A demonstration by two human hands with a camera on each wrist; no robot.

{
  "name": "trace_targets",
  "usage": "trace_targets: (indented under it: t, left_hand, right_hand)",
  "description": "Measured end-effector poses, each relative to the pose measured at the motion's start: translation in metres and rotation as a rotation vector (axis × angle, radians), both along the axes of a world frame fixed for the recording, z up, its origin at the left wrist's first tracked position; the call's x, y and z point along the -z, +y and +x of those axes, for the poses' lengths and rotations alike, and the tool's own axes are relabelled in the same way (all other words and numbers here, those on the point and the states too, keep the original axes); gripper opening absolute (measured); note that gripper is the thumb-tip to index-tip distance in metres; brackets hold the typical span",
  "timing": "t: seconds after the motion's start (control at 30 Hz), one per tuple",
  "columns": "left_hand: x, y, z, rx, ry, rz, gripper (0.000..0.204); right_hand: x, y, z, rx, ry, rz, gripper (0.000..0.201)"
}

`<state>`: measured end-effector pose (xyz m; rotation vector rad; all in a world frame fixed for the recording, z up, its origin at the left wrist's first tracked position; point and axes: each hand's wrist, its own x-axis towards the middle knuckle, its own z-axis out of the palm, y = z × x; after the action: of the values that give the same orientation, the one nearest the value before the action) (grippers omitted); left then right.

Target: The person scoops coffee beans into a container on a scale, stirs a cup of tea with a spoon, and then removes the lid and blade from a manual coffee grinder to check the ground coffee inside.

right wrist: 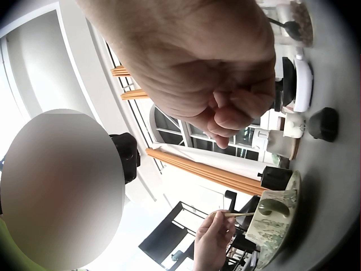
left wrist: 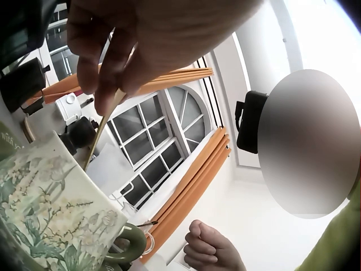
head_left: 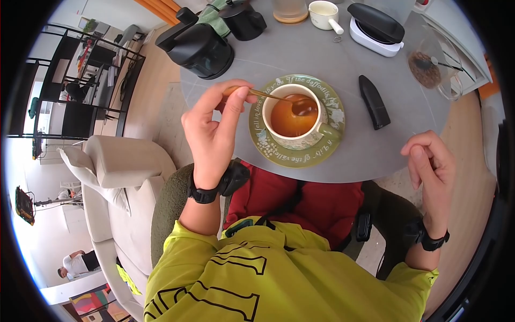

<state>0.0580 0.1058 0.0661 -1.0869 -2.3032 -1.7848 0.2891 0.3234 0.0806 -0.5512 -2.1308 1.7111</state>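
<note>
My left hand (head_left: 217,123) is raised at the left of a patterned cup (head_left: 292,143), pinching the handle of a gold-coloured spoon (head_left: 272,96) between thumb and fingers. The spoon reaches over the cup's rim, its bowl down in the amber-brown liquid (head_left: 292,122). Beneath the cup lies a green saucer (head_left: 284,159) with white lettering. Flowers decorate the cup's side in the left wrist view, where its green handle (left wrist: 128,244) also shows. My right hand (head_left: 433,163) hovers beyond the table's right edge, fingers loosely curled and holding nothing.
On the grey round table (head_left: 222,99) stand a black kettle (head_left: 206,56) and a smaller black pot (head_left: 244,21). A black elongated object (head_left: 374,102) lies right of the saucer. Farther back are a white saucepan (head_left: 323,16), a black-lidded white device (head_left: 375,35) and a clear jug (head_left: 445,56).
</note>
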Motion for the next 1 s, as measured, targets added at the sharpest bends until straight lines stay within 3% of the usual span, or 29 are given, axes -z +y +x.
trace_targets:
  t: [0.07,0.2,0.33,0.5,0.63,0.7,0.73,0.77,0.8,0.9,1.0]
  left_hand:
    - [-0.002,-0.002,-0.002,-0.079,0.194,-0.104,0.01]
    - [-0.005,-0.011,-0.005,-0.125,0.299,-0.124,0.008]
    - [-0.009,-0.022,-0.006,-0.11,0.181,-0.16,0.009]
    - [-0.006,-0.022,-0.004,0.035,-0.139,-0.098,0.012]
    - [-0.007,-0.014,-0.001,0.011,-0.162,-0.091,0.014]
    - [-0.007,-0.011,0.002,-0.03,-0.115,-0.106,0.015]
    - [-0.008,-0.011,0.003,-0.043,-0.099,-0.102,0.015]
    - [-0.006,-0.011,0.001,-0.04,-0.1,-0.086,0.015]
    - [-0.008,-0.01,0.003,-0.052,-0.096,-0.091,0.016]
    - [-0.008,-0.013,0.003,-0.103,-0.036,-0.143,0.019]
    - [-0.006,-0.019,0.0,-0.047,-0.038,-0.134,0.021]
  right_hand:
    - [0.0,0.0,0.0,0.004,0.004,-0.003,0.017]
    - [-0.001,0.0,0.0,-0.003,0.0,0.001,0.016]
    - [0.0,0.0,-0.001,-0.02,-0.001,-0.001,0.016]
    - [0.001,-0.002,-0.002,-0.038,-0.005,-0.014,0.014]
    - [-0.005,-0.01,-0.003,-0.026,0.002,-0.091,0.012]
    - [-0.017,-0.014,0.002,-0.14,0.012,-0.297,0.012]
    - [-0.02,-0.016,0.007,-0.291,0.095,-0.387,0.014]
    - [-0.023,-0.01,0.005,-0.525,0.186,-0.322,0.017]
    - [-0.022,-0.023,0.006,-0.553,0.298,-0.425,0.023]
    - [-0.025,-0.032,0.006,-0.909,0.598,-0.455,0.034]
    - [-0.03,-0.053,0.021,-0.807,0.649,-0.514,0.032]
